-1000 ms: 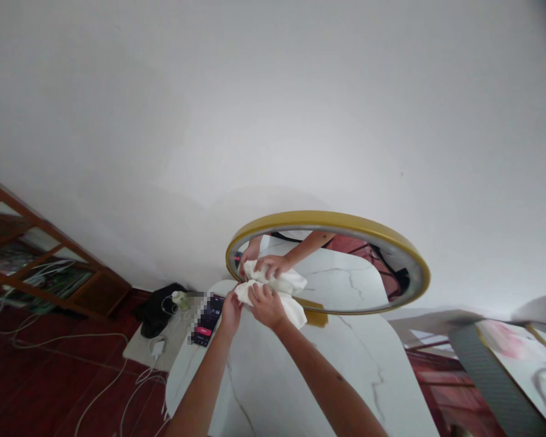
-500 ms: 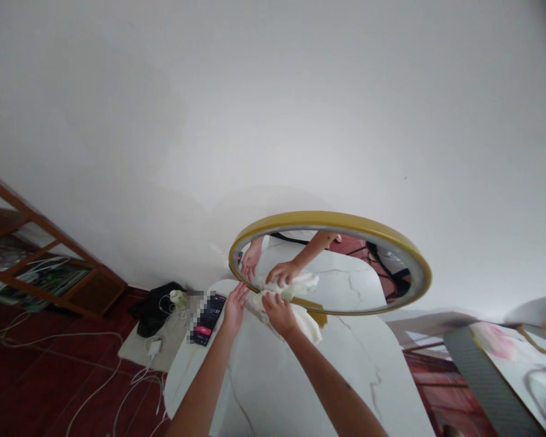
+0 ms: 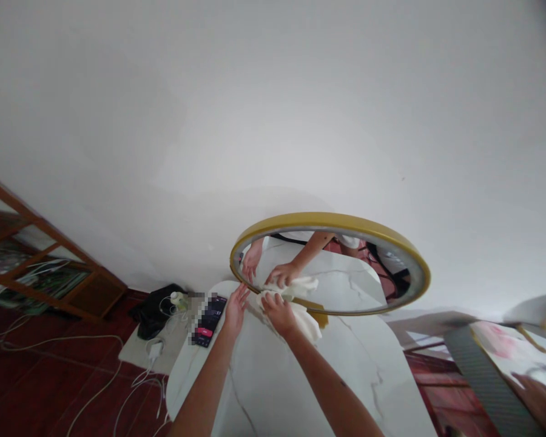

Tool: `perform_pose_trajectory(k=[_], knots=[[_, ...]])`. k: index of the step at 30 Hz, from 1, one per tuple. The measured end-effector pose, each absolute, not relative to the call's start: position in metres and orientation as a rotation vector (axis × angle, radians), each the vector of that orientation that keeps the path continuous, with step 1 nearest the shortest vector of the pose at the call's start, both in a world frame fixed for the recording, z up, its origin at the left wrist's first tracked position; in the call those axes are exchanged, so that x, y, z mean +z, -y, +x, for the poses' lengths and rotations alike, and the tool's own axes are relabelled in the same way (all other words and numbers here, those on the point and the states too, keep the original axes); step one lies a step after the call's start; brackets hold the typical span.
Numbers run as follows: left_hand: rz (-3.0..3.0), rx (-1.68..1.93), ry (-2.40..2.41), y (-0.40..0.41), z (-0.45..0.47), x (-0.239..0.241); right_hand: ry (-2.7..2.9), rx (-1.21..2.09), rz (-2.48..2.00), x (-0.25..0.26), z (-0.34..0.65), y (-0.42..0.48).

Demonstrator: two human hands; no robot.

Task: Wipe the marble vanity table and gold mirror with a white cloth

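Observation:
A round mirror (image 3: 346, 273) in a gold frame stands on a gold base (image 3: 317, 317) on a white marbled table (image 3: 273, 388). My right hand (image 3: 279, 312) is closed on a white cloth (image 3: 307, 328) and presses it to the lower edge of the mirror, left of the base. Part of the cloth hangs out beside my wrist. My left hand (image 3: 235, 308) has its fingers stretched out, with the tips at the lower left rim of the frame. Both hands and the cloth show again in the glass.
Left of my left hand lies a phone (image 3: 209, 321) with a lit screen. A low white surface (image 3: 141, 349) carries a black bag (image 3: 157, 309), a charger (image 3: 155, 350) and cables. A wall (image 3: 273, 121) rises behind the mirror. At lower right, a blurred brown shape (image 3: 541, 397) shows over another table.
Both hands stay nearly in place, the right still pressing the cloth at the mirror's lower edge. A blurred brown shape has come into view at the lower right.

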State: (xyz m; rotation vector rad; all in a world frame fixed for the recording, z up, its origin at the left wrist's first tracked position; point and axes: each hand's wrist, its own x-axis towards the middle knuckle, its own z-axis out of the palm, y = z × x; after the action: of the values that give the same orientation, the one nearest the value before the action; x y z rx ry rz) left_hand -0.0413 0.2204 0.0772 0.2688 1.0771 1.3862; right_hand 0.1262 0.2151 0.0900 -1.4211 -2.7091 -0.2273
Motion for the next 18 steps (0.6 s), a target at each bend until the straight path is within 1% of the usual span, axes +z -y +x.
perform_pose_trajectory(k=[4, 8, 18], knots=[[0.296, 1.367, -1.085, -0.219, -0.042, 0.082, 2.706, -0.217, -1.477, 0.085, 0.136, -0.211], [0.296, 1.383, -1.098, -0.218, -0.044, 0.087, 2.701, -0.211, -1.455, 0.094, 0.128, -0.211], [0.338, 1.546, -1.055, -0.225, -0.062, 0.088, 2.643, -0.246, -1.307, 0.154, 0.068, -0.224]])
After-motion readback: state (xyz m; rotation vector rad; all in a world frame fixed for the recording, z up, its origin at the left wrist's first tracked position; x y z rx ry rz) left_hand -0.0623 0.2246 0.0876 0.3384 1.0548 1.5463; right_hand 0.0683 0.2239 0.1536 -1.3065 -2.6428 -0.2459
